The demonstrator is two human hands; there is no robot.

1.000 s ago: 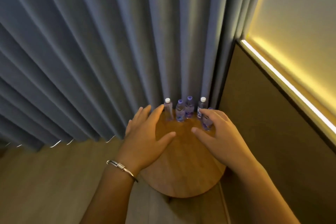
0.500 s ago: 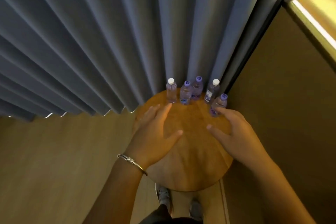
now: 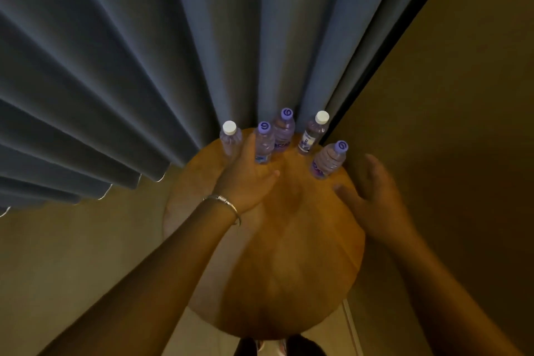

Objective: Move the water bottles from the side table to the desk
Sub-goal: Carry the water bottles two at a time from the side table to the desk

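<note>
Several small clear water bottles stand along the far edge of the round wooden side table (image 3: 289, 254). From the left: a white-capped bottle (image 3: 229, 136), a purple-capped bottle (image 3: 264, 139), another purple-capped one (image 3: 284, 127) behind it, a second white-capped bottle (image 3: 313, 133), and a purple-capped bottle (image 3: 329, 160) nearest the right. My left hand (image 3: 248, 176), with a bracelet at the wrist, stretches straight fingers between the two leftmost bottles, thumb spread. Just right of the rightmost bottle, my right hand (image 3: 372, 196) hovers spread and holds nothing.
A pleated blue-grey curtain (image 3: 144, 66) hangs directly behind the bottles. A brown wall panel (image 3: 448, 124) runs close along the table's right side. Wooden floor (image 3: 72, 254) lies to the left. My feet (image 3: 274, 347) show below the table's near edge.
The view has tilted down and closer. My left hand advanced forward to the leftmost bottles. My right hand shifted rightwards, past the rightmost bottle.
</note>
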